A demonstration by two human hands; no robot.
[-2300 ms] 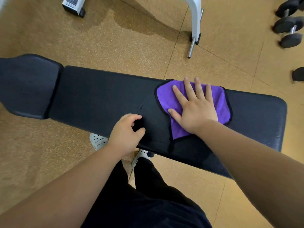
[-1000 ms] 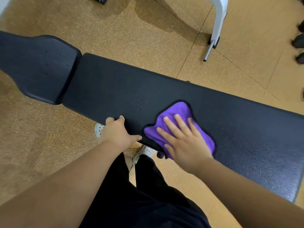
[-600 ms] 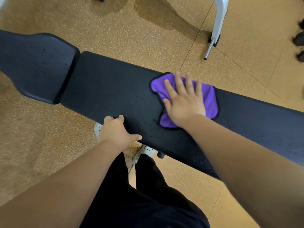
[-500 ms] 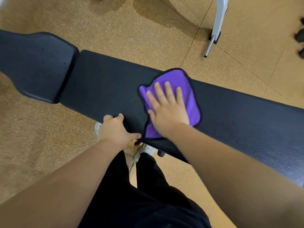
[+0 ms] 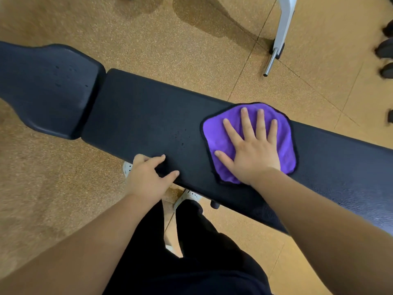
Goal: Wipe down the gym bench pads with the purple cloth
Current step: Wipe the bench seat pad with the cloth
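Head view: the right hand lies flat, fingers straight and spread, palm pressing the purple cloth onto the long bench pad, reaching its far edge. The cloth spreads out under all five fingers, showing past every fingertip. The left hand rests on the pad's near edge, fingers loosely bent, grasping nothing.

You get no readable text here: nothing legible on the bench pad, purple cloth, floor or white frame. No labels, brands, numbers.
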